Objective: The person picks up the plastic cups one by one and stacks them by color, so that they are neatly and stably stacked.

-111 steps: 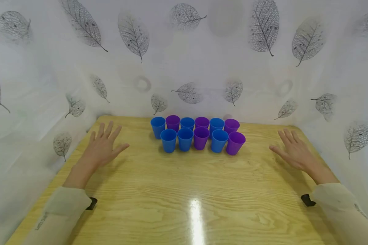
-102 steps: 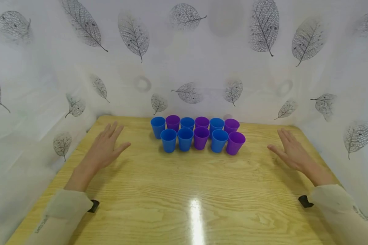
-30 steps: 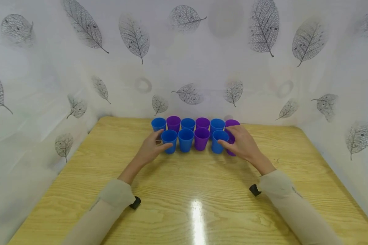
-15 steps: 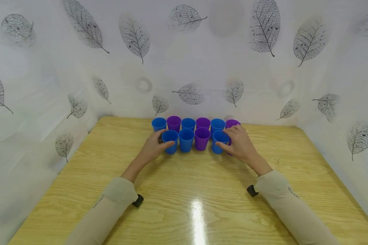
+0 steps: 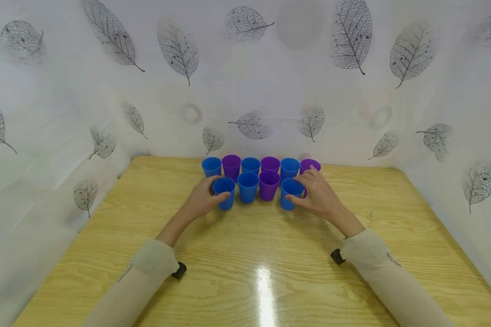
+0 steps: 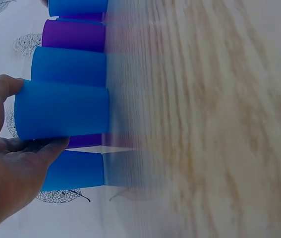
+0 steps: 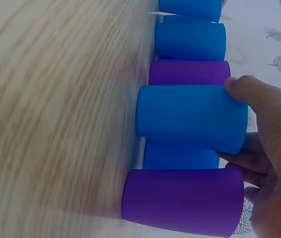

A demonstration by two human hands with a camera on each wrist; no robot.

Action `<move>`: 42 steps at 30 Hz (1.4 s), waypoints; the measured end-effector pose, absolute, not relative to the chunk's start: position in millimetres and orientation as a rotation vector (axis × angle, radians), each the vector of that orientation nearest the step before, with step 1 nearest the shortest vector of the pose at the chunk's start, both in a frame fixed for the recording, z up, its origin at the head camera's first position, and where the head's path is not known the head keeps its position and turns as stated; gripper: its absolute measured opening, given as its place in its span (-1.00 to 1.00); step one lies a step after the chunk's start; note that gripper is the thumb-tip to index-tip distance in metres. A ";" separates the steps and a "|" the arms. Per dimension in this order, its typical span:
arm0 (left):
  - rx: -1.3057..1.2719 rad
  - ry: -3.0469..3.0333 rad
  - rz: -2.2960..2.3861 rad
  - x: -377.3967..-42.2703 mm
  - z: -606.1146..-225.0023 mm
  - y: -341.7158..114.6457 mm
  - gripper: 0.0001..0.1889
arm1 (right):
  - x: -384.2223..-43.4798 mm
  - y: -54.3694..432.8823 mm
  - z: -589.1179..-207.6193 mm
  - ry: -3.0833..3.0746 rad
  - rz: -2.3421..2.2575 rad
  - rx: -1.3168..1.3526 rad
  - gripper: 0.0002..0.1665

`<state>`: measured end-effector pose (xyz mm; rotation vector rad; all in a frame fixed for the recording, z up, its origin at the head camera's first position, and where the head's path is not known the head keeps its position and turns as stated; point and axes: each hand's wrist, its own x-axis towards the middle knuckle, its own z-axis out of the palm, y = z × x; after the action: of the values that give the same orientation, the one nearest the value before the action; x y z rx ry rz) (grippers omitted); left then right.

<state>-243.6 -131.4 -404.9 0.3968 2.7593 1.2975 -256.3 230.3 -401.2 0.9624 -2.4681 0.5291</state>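
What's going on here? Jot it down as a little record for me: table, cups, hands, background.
Surface: wooden table
Cups: eleven, blue and purple, in two rows
Back row, left to right: blue, purple, blue, purple, blue, purple
Front row, left to right: blue, blue, purple, blue, purple
Left hand: holds the leftmost front cup, a blue one
Right hand: holds the fourth front cup, also blue
Beside right hand: rightmost front cup, purple, mostly hidden in the head view
Backdrop: pale sheet printed with grey leaves
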 end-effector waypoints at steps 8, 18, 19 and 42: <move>0.387 2.737 1.302 -232.5 -407.1 -135.2 -0.26 | -249.0 229.8 -398.2 -2.520 0.503 0.967 -0.35; 0.394 2.681 1.360 -218.1 -409.1 -138.7 -0.25 | -234.3 230.3 -395.4 -2.531 0.479 1.039 -0.35; 0.400 2.674 1.369 -216.7 -408.8 -139.3 -0.25 | -232.9 230.1 -395.7 -2.522 0.476 1.048 -0.36; 0.516 2.519 1.472 -187.9 -409.9 -139.2 -0.27 | -191.0 220.2 -396.5 -2.430 0.469 1.134 -0.29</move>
<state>-187.9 -139.2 -409.9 0.5162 2.5193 1.4720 -191.0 220.2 -396.5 1.1338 -2.4299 0.4687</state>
